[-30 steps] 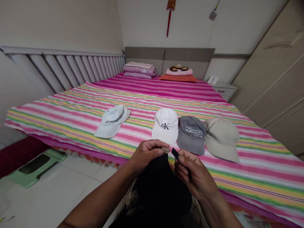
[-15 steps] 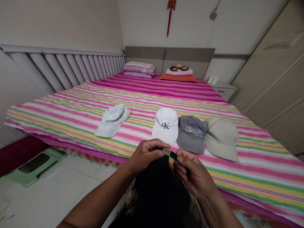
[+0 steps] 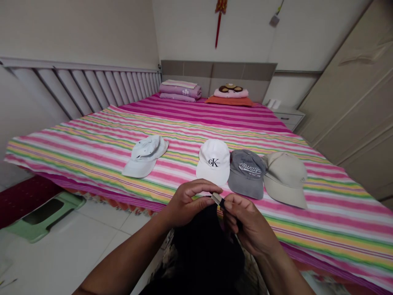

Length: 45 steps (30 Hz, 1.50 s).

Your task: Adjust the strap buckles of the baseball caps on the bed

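A black cap [image 3: 204, 241] is held low in front of me, its lower part merging with the dark clothing. My left hand [image 3: 188, 203] pinches the metal buckle [image 3: 216, 198] at the cap's back between thumb and fingers. From the other side, my right hand [image 3: 250, 221] grips the dark strap [image 3: 223, 203], whose end meets the buckle; how far it is inside I cannot tell. Just beyond my hands lie a white cap [image 3: 212, 174] with black letters, a grey cap [image 3: 245, 180] and a beige cap [image 3: 284, 176], side by side.
A pale cap [image 3: 143, 159] lies apart to the left on the striped bedspread [image 3: 92, 147]. Folded bedding [image 3: 179, 90] and a pillow stack [image 3: 230, 99] stand by the headboard [image 3: 192, 69]. A green stool [image 3: 49, 221] is on the floor at lower left.
My right hand has moved left, bringing the strap's end from a gap away up to the buckle. The hands are closer together now. The caps on the bed have stayed put.
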### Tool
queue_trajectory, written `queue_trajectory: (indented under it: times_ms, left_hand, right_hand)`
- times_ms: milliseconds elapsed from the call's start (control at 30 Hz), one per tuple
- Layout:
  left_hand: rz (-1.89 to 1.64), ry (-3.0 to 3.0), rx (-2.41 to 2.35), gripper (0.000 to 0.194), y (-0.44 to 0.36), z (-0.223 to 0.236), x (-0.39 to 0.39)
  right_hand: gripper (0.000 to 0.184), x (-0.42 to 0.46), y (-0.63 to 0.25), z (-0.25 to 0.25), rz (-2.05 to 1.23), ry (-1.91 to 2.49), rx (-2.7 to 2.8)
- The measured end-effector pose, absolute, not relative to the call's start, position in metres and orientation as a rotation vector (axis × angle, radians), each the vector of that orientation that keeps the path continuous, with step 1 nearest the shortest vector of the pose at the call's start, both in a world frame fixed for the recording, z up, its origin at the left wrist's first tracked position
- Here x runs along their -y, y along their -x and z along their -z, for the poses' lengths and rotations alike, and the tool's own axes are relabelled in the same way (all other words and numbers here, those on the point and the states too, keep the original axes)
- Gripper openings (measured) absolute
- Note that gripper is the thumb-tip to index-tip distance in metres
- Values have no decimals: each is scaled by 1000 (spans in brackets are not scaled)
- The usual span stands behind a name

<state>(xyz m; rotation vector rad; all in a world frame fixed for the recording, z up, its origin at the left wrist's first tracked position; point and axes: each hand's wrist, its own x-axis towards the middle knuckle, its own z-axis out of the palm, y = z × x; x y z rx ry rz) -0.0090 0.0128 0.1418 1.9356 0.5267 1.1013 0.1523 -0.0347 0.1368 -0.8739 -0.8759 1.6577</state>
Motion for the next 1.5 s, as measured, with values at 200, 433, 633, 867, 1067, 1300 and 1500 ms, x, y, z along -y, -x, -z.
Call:
queue_trajectory:
  times_ms: [200, 433, 633, 867, 1067, 1300, 1500]
  left_hand:
    - [-1095, -1797, -496, 25, 8, -137, -11]
    - [-1062, -1552, -601, 29, 7, -134, -9]
    - [-1043, -1431, -616, 35, 3, -130, -6]
    - [-1128, -1292, -596, 26, 7, -133, -10]
    - [-1056, -1385, -630, 36, 5, -132, -11]
    - [-1116, -1378, -642, 35, 11, -132, -12]
    - [-1080, -1408, -656, 39, 9, -131, -10]
  right_hand:
    - [24, 34, -150, -135, -1677, 843, 876]
    - [23, 34, -154, -134, -1668, 887, 882]
    - [24, 31, -152, -137, -1656, 882, 873]
    - [24, 29, -163, -130, -1719, 939, 980]
    - [25, 28, -155, -130, -1705, 896, 955]
    - [25, 27, -156, -131, -1639, 951, 976]
    - [27, 27, -152, -135, -1596, 999, 986]
